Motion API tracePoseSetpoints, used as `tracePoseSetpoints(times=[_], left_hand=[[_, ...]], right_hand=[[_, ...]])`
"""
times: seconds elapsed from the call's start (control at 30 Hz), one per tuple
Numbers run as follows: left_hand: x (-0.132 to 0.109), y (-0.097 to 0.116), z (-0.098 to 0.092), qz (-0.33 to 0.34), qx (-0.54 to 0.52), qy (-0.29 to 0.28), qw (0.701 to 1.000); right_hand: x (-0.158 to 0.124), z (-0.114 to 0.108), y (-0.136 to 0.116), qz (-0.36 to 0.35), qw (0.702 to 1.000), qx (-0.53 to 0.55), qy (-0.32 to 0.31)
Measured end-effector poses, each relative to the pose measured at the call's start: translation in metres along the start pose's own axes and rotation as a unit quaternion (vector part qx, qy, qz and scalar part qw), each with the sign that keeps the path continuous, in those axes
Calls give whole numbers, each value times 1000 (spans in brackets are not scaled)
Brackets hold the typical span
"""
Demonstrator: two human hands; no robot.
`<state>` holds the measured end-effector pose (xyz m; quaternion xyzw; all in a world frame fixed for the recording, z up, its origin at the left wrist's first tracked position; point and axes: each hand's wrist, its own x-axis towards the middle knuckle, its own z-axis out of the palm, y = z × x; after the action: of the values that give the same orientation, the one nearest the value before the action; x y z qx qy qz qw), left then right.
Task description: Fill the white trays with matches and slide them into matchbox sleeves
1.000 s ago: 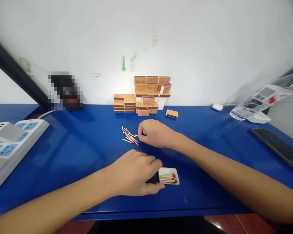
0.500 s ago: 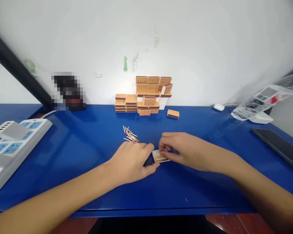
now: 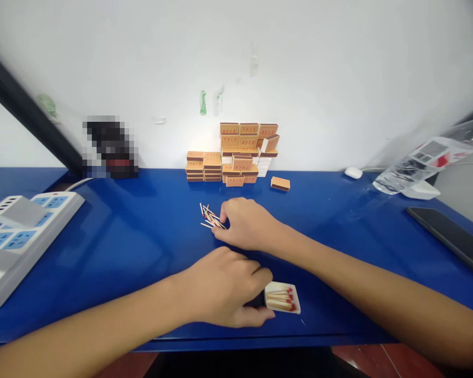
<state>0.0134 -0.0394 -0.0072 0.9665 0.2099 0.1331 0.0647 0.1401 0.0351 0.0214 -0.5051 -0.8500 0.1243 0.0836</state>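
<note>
My left hand is low over the table, thumb and index finger gripping the left end of a white matchbox tray. Red-headed matches lie side by side in this tray, heads to the right. Part of the tray's left end is hidden by the fingers. Farther back, my right hand reaches left to a loose pile of matches on the table. Its thumb and index finger are apart at the pile's right edge, touching or very close to the match ends.
Stacked matchboxes stand against the wall, and a single matchbox lies right of them. A power strip is at left. On the right are a plastic bottle, a white earphone case and a phone.
My left hand has brought the tray toward me and to the right. My right hand has left the tray and moved left to the loose matches.
</note>
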Motion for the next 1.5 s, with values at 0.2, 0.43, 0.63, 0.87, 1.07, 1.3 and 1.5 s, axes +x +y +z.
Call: tracePoseSetpoints(times=[0.2, 0.43, 0.63, 0.87, 1.07, 1.3, 1.5], left_hand=[[-1, -4, 0, 4, -4, 12, 1000], [1, -4, -2, -1, -2, 4, 1000], [0, -6, -5, -27, 12, -15, 999], [3, -19, -12, -160, 12, -5, 987], [5, -32, -17, -216, -20, 30, 976], [8, -32, -22, -230, -49, 20, 972], [7, -35, -27, -230, -77, 16, 970]], right_hand=[[6, 1, -7, -3, 999, -46, -1], [3, -7, -5, -14, 996, -55, -62], [-21, -21, 30, -3, 993, -61, -99], [-47, -42, 87, -69, 995, 36, -68], [-55, -40, 74, -107, 969, 214, -61], [-58, -19, 75, -133, 971, 177, -88], [-66, -32, 80, -132, 977, 140, -92]])
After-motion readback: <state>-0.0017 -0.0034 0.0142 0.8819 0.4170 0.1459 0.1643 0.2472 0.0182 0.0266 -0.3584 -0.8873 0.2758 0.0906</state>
